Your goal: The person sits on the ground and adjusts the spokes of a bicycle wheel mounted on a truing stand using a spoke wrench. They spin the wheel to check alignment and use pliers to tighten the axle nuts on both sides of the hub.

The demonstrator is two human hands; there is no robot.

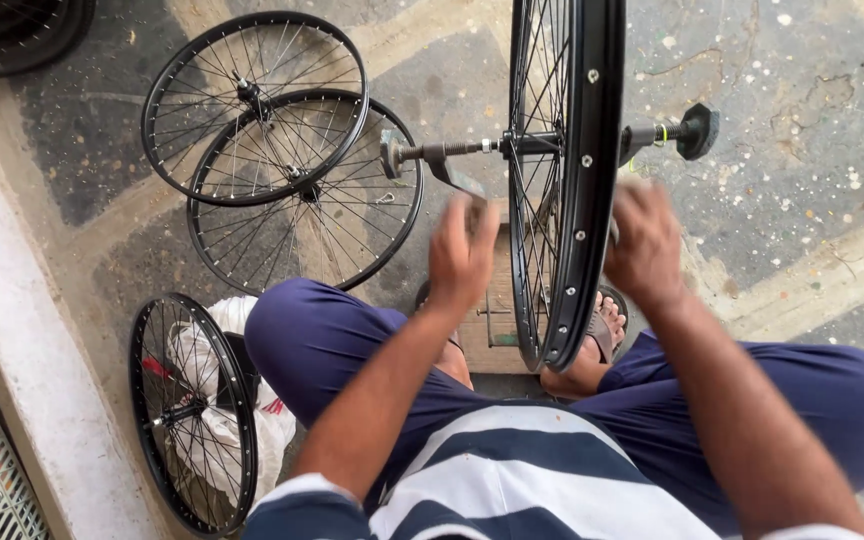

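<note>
A black spoked bicycle wheel (574, 170) stands upright on a truing stand, its axle (452, 150) held between two arms with a black knob (699, 130) at the right. My left hand (460, 255) is blurred, just left of the rim, fingers loosely curled; I cannot tell whether it holds anything. My right hand (644, 240) rests against the rim's right side, fingers bent around the rim edge. I sit with knees apart in dark blue trousers, one sandalled foot (602, 335) beneath the wheel.
Two black wheels (282, 150) lie overlapping on the concrete floor at upper left. Another wheel (192, 410) leans at lower left over a white plastic bag (222, 420). A pale kerb (12, 330) runs down the left side. Tyres (12, 35) lie at top left.
</note>
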